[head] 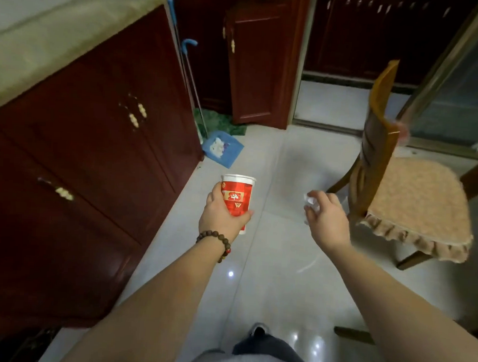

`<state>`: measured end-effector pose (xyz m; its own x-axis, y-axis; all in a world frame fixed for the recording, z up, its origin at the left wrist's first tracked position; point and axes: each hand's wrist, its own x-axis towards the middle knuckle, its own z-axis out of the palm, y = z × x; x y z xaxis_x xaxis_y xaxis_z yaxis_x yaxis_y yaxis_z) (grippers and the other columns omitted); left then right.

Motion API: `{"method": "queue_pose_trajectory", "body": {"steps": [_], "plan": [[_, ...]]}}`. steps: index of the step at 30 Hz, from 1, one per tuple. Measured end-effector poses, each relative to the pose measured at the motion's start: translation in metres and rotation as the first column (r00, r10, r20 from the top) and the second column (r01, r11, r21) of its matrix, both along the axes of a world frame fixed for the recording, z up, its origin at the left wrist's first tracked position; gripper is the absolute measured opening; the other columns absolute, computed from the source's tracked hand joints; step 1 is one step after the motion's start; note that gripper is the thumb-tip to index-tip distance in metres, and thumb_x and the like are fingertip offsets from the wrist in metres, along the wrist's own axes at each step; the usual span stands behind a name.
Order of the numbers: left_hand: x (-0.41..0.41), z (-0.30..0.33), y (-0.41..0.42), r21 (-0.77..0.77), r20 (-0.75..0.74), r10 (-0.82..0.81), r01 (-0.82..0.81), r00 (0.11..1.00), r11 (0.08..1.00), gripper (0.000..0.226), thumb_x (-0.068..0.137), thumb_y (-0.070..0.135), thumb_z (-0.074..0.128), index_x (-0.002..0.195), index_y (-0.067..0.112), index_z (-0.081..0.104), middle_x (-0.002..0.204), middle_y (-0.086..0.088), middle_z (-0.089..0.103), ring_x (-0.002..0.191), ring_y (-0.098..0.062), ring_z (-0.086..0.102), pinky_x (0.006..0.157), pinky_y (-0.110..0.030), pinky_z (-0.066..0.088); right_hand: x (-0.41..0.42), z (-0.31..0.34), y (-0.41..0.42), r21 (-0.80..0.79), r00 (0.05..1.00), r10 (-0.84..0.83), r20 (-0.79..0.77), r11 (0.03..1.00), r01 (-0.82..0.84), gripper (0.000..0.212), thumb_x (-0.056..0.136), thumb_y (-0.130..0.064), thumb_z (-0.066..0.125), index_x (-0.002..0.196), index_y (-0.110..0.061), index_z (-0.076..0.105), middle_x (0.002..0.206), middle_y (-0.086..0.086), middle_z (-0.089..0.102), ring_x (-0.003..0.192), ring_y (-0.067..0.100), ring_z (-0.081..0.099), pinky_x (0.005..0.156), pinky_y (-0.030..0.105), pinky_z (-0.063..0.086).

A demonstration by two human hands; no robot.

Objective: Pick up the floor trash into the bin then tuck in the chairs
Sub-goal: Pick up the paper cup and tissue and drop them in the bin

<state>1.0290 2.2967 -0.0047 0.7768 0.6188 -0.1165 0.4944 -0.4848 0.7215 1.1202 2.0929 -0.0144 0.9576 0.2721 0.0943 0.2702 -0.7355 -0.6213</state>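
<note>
My left hand (222,216) grips a red and white paper cup (237,194), held upright above the tiled floor. My right hand (327,218) is closed around a crumpled white piece of paper (311,202) that pokes out past my fingers. A wooden chair (380,149) with a peach frilled cushion (422,201) stands to the right, just beyond my right hand. No bin is in view.
A blue dustpan (225,149) holding white scraps lies on the floor ahead, with a broom (192,90) leaning by it. Dark red cabinets (95,151) line the left side. A half-open cabinet door (255,65) stands ahead. Another chair leg (354,335) shows at lower right.
</note>
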Motion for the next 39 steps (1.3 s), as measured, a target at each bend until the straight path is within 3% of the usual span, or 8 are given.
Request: {"method": "queue_pose_trajectory", "body": {"steps": [3, 9, 16, 23, 31, 39], "plan": [[0.07, 0.001, 0.014, -0.019, 0.005, -0.032, 0.032, 0.999, 0.999, 0.097, 0.067, 0.046, 0.081, 0.143, 0.024, 0.026, 0.126, -0.001, 0.049, 0.105, -0.022, 0.058, 0.087, -0.039, 0.05, 0.062, 0.004, 0.014, -0.008, 0.999, -0.039, -0.001, 0.999, 0.039, 0.024, 0.095, -0.019, 0.053, 0.118, -0.017, 0.055, 0.122, 0.01, 0.054, 0.1, 0.033, 0.058, 0.086, 0.037, 0.049], [0.207, -0.016, 0.053, -0.031, -0.002, -0.091, 0.091, 0.996, 0.995, 0.096, 0.068, 0.046, 0.08, 0.144, 0.023, 0.026, 0.127, -0.002, 0.05, 0.105, -0.022, 0.058, 0.087, -0.038, 0.049, 0.181, -0.01, 0.046, -0.024, 0.996, -0.093, -0.012, 0.995, 0.093, 0.026, 0.092, -0.015, 0.057, 0.117, -0.013, 0.057, 0.115, 0.015, 0.054, 0.1, 0.035, 0.055, 0.078, 0.032, 0.041], [0.404, -0.047, 0.136, -0.028, -0.02, -0.16, 0.16, 0.987, 0.987, 0.095, 0.068, 0.048, 0.08, 0.144, 0.023, 0.027, 0.122, -0.002, 0.051, 0.103, -0.023, 0.058, 0.084, -0.036, 0.048, 0.36, -0.044, 0.122, -0.009, 0.984, -0.17, -0.062, 0.985, 0.17, 0.027, 0.091, -0.014, 0.057, 0.118, -0.011, 0.057, 0.117, 0.015, 0.054, 0.099, 0.036, 0.057, 0.079, 0.031, 0.044], [0.606, -0.033, 0.201, -0.023, -0.028, -0.282, 0.281, 0.959, 0.959, 0.092, 0.066, 0.043, 0.082, 0.141, 0.023, 0.033, 0.119, -0.002, 0.054, 0.098, -0.024, 0.059, 0.075, -0.028, 0.041, 0.543, -0.027, 0.187, -0.02, 0.953, -0.285, -0.107, 0.958, 0.284, 0.026, 0.091, -0.015, 0.057, 0.117, -0.013, 0.057, 0.118, 0.013, 0.054, 0.099, 0.037, 0.056, 0.08, 0.033, 0.042], [0.777, -0.035, 0.174, -0.047, -0.072, -0.483, 0.481, 0.873, 0.875, 0.096, 0.064, 0.046, 0.082, 0.142, 0.023, 0.032, 0.125, -0.003, 0.054, 0.1, -0.025, 0.06, 0.082, -0.036, 0.05, 0.665, -0.024, 0.158, -0.046, 0.856, -0.505, -0.109, 0.863, 0.503, 0.027, 0.091, -0.016, 0.057, 0.118, -0.015, 0.056, 0.116, 0.011, 0.053, 0.094, 0.034, 0.058, 0.077, 0.035, 0.046], [0.962, -0.057, 0.08, -0.023, -0.081, -0.675, 0.676, 0.733, 0.737, 0.095, 0.062, 0.043, 0.084, 0.141, 0.02, 0.035, 0.124, -0.005, 0.054, 0.1, -0.026, 0.061, 0.082, -0.036, 0.049, 0.8, -0.054, 0.072, 0.011, 0.698, -0.698, -0.16, 0.706, 0.708, 0.025, 0.089, -0.014, 0.057, 0.114, -0.018, 0.056, 0.111, 0.009, 0.053, 0.086, 0.036, 0.063, 0.074, 0.048, 0.054]]}}
